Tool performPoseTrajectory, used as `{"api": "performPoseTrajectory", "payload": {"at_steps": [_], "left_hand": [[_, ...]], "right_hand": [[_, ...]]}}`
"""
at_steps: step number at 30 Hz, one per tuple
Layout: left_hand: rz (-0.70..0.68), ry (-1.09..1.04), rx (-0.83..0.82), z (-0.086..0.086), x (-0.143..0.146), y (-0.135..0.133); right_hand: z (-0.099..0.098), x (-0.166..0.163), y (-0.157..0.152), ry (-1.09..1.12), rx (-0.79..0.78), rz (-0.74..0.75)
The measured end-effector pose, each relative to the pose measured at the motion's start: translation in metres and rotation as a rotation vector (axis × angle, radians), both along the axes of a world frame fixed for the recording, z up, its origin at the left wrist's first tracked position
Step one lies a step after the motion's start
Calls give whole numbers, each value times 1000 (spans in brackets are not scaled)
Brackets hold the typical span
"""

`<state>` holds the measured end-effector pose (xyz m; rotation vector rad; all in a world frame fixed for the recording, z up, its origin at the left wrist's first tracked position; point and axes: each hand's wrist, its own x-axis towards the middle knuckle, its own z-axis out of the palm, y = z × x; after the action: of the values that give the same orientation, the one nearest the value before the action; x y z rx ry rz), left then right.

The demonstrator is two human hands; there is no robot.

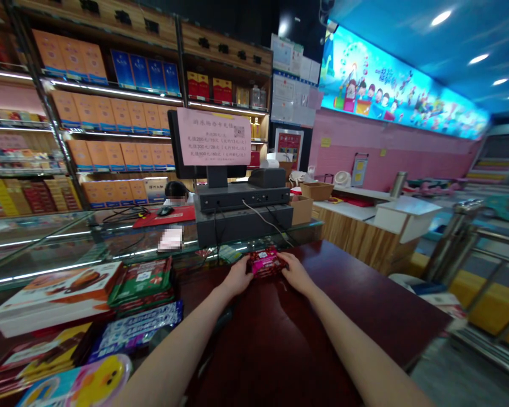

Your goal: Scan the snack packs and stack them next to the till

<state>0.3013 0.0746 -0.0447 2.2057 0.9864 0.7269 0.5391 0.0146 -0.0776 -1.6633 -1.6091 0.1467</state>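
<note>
Near left: duck pack (pixel 87 384), then blue pack (pixel 136 333), green pack (pixel 142 281) and white box (pixel 55 297), all stacked along the counter's left edge. Dark red counter (pixel 322 339) runs under both forearms.

Both hands out at the counter's far end, w/ a red-pink snack pack (pixel 265 263) lying flat on the wood between them. Left hand (pixel 236 277) grips the pack's left end, fingers curled together around it. Right hand (pixel 294 271) grips the right end, fingers closed on the edge, thumb on top.

Just beyond: grey till (pixel 244 212) w/ pink notice (pixel 214 137) on its screen, standing on the glass case (pixel 46 249). Behind, shelves (pixel 110 118) of orange boxes. Far right, pink wall (pixel 407 155).
</note>
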Motion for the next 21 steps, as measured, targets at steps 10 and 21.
{"api": "performPoseTrajectory", "payload": {"at_steps": [10,21], "left_hand": [[21,0,107,11,-29,-11],[85,91,235,39,-96,-29]], "right_hand": [[15,-31,-7,-104,52,50],[28,-99,-4,-142,90,212]]}}
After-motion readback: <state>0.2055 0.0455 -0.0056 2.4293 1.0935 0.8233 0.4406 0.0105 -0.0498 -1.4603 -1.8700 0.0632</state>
